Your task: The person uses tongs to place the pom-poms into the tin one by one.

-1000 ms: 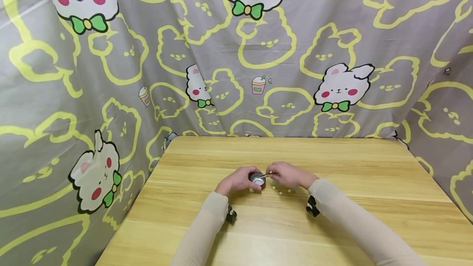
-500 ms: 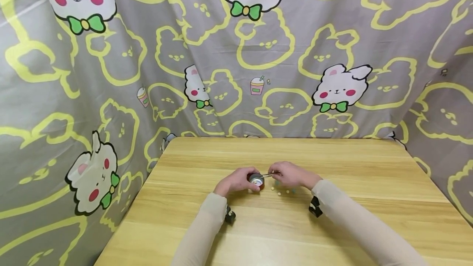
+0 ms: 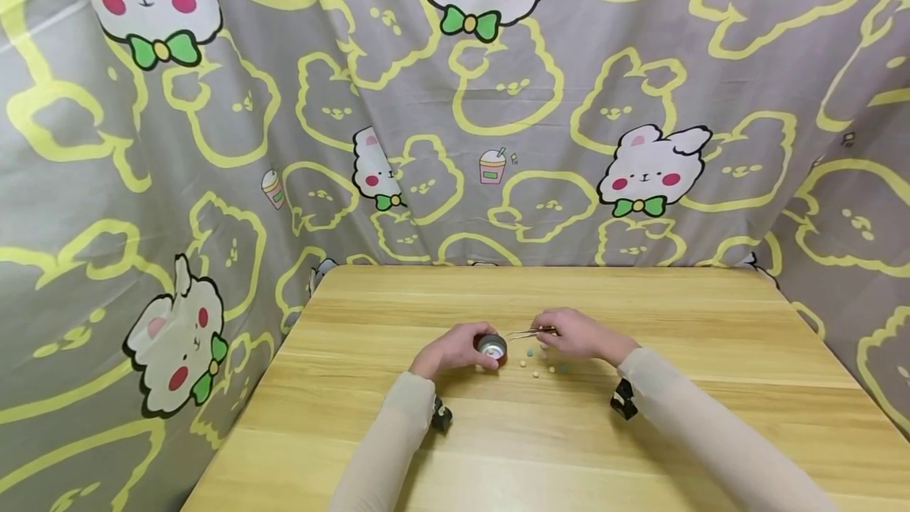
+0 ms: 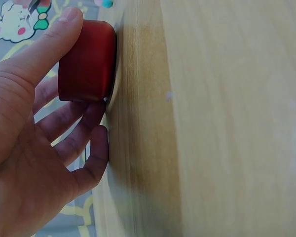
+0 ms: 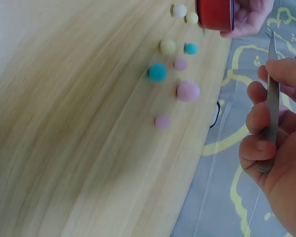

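My left hand [image 3: 455, 348] grips a small round red tin [image 4: 89, 61], thumb on one side and fingers on the other. In the head view the tin's open top shows a silvery inside with something small and pale in it, too small to make out. To the right, my right hand [image 3: 579, 334] holds metal tweezers [image 5: 273, 106] above the table, tips pointing toward the tin and slightly apart. Nothing shows between the tips. Several small balls lie on the wood near the tin, among them a teal ball [image 5: 157, 72], a pink ball [image 5: 188, 91] and a cream ball [image 5: 167, 47].
The wooden table [image 3: 398, 299] runs back to a grey curtain [image 3: 540, 109] with yellow outlines and white cartoon animals. This curtain also hangs along the left and right sides. A black wrist device [image 3: 623, 400] sits under the right sleeve.
My right hand has drawn the tweezers to the right, away from the tin's mouth, so more of the balls show. The left hand keeps its grip on the tin, nearly still.
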A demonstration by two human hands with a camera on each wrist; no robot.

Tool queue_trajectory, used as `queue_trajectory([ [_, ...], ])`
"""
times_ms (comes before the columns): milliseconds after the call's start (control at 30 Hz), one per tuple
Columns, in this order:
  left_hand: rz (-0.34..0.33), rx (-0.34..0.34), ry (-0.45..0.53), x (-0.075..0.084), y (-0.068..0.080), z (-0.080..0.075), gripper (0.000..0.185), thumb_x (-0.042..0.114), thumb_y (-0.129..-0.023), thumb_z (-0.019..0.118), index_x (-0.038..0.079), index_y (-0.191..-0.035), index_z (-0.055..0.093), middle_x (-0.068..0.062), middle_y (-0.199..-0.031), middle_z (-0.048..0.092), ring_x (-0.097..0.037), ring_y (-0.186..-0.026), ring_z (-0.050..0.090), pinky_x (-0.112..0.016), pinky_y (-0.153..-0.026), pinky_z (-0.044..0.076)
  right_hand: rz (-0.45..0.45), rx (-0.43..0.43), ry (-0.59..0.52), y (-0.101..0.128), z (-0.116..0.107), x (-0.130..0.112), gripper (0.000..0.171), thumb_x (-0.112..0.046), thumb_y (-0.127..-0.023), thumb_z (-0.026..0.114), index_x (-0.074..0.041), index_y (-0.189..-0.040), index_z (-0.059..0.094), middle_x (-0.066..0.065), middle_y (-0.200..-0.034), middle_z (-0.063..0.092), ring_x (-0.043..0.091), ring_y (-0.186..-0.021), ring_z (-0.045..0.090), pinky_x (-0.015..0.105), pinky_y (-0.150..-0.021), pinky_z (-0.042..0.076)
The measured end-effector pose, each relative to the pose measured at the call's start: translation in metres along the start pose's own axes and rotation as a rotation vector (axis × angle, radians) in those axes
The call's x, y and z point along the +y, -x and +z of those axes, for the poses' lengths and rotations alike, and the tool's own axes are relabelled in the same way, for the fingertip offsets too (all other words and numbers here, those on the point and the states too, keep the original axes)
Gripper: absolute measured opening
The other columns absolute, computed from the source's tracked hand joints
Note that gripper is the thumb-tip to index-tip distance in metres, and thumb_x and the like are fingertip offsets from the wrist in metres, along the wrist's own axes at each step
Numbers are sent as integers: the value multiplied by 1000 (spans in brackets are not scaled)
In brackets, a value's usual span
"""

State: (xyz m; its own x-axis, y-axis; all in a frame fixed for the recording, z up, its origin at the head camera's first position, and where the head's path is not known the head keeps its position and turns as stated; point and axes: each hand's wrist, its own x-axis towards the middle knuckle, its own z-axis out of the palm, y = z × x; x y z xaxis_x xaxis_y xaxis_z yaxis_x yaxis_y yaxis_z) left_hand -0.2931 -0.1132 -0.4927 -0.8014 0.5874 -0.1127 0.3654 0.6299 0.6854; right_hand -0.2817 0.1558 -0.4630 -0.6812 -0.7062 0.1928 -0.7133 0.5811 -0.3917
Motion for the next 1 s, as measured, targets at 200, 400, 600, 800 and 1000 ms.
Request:
queue_trajectory([
  [200,-12,-7,22,1,1,0,44,29,-77,80,19,-116,61,5,-105,60,-12,-95,55,-29,-84,43,38,-11,-58,12,-6,4,8,-14,-95,57,-11,-100,63,-4,-93,62,8,-79,57,34,-69,47],
  [400,-16,-12,33,1,1,0,45,30,-77,79,19,-116,60,8,-103,60,-11,-95,55,-30,-83,43,46,-11,-48,27,-12,6,7,-10,-96,54,-7,-97,60,0,-85,61,6,-68,49,29,-62,44],
  [600,-15,-11,31,0,1,-1,45,30,-78,79,19,-116,60,7,-103,60,-11,-94,55,-30,-83,44,81,5,-42,41,-16,9,7,-9,-96,53,-11,-100,58,4,-91,63,9,-78,56,33,-67,48],
  [800,-13,-10,26,0,0,-1,45,30,-77,79,20,-116,59,6,-104,60,-13,-96,56,-30,-84,43,72,14,-10,55,-14,15,8,-8,-94,54,-12,-99,59,0,-89,63,7,-76,54,32,-66,47],
  [1000,-3,-14,29,-1,0,0,44,30,-78,79,19,-116,60,7,-103,60,-13,-95,56,-29,-83,43,93,-13,15,68,-8,20,8,-10,-94,56,-17,-97,59,-9,-88,58,6,-80,55,32,-70,48],
])
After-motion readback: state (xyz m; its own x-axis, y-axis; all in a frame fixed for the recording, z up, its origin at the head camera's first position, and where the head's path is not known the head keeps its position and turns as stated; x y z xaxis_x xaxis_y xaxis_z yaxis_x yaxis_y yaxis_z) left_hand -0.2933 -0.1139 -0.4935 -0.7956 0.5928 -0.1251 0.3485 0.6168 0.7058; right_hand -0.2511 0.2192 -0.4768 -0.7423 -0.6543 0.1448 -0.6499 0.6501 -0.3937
